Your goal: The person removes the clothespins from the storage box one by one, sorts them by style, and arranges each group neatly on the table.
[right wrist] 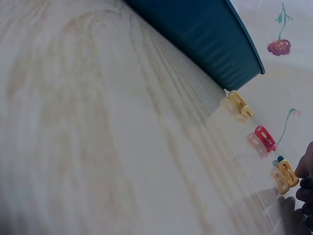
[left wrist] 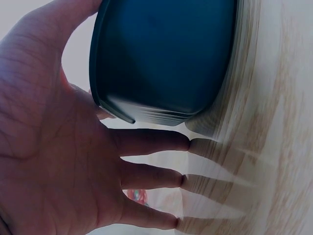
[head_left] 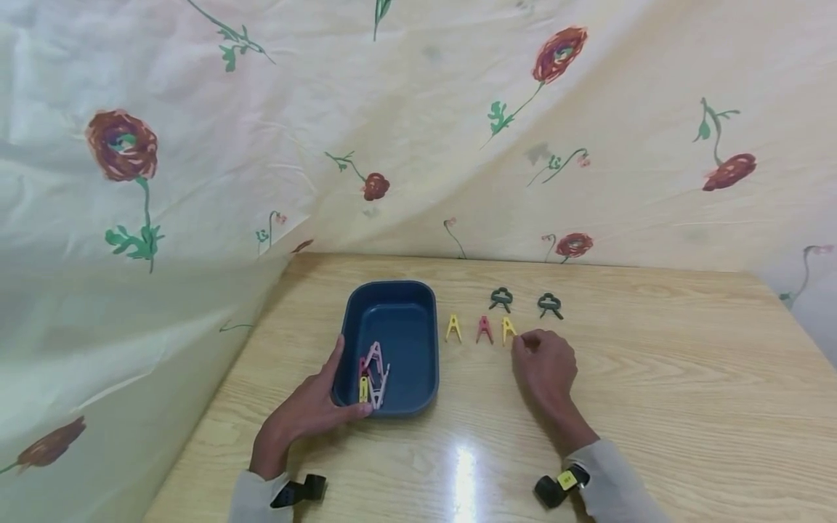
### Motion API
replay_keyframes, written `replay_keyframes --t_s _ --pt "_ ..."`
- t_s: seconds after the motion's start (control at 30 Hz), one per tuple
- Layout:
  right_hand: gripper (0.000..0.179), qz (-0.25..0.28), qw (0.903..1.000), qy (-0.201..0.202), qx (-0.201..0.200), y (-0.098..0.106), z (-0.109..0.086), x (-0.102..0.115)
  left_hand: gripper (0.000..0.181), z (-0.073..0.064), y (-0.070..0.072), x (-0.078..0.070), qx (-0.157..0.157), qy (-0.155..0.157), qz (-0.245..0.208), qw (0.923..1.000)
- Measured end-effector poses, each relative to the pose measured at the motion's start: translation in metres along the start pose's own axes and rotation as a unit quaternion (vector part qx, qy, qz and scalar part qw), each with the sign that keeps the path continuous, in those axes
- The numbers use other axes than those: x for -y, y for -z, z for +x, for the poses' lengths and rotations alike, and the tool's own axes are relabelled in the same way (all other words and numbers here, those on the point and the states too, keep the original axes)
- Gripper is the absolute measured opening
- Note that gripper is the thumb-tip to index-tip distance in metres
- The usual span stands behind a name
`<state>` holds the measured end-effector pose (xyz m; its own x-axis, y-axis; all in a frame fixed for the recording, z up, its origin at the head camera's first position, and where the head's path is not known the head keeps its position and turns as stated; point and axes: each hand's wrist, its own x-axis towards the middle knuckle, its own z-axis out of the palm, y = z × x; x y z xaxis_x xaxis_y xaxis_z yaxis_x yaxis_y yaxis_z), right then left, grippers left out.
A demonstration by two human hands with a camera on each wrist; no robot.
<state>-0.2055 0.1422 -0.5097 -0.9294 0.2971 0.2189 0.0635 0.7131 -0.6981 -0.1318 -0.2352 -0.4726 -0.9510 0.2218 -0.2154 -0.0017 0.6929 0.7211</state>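
Note:
A dark blue plastic tub point(head_left: 418, 341) stands on the table, with a pink clothespin point(head_left: 362, 365), a yellow clothespin point(head_left: 363, 390) and pale lilac clothespins point(head_left: 374, 354) lying inside. My left hand point(head_left: 307, 407) rests spread around the tub's near left corner, thumb along the near wall and index finger by the left wall. Its other fingers point(left wrist: 151, 174) stretch out straight to the table. My right hand point(head_left: 546, 367) has its thumb and index finger brought together at a yellow clothespin point(head_left: 507, 328), pinching its side. That clothespin stands on the table.
Left of that clothespin stand a pink clothespin point(head_left: 484, 329) and another yellow clothespin point(head_left: 454, 328). Behind them are two dark spring clips point(head_left: 501, 298). A floral cloth point(head_left: 418, 131) hangs along the back and left of the wooden table point(head_left: 686, 378).

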Motion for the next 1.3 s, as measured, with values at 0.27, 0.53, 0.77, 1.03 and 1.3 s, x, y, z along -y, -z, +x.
replay_keyframes --t_s 0.27,0.53,0.77,1.03,1.3 --pt "0.023 0.014 0.9998 -0.01 0.013 0.001 -0.001 0.001 0.121 -0.001 0.001 -0.001 -0.001 -0.01 0.0 1.0" --pt "0.027 0.039 0.9991 -0.013 -0.006 -0.001 -0.001 0.002 0.121 0.0 0.001 0.001 -0.002 -0.015 -0.007 0.9999" --pt "0.024 0.054 0.9944 0.079 -0.043 -0.003 -0.005 0.02 0.121 0.001 0.001 0.003 -0.004 -0.019 -0.009 0.9998" --pt "0.017 0.06 0.9819 0.168 -0.062 -0.012 -0.015 0.049 0.122 0.002 0.001 0.006 -0.004 -0.021 -0.007 0.9998" --pt "0.01 0.111 0.9661 0.231 -0.033 -0.019 -0.024 0.075 0.121 0.005 0.002 0.008 -0.001 -0.02 -0.006 0.9998"
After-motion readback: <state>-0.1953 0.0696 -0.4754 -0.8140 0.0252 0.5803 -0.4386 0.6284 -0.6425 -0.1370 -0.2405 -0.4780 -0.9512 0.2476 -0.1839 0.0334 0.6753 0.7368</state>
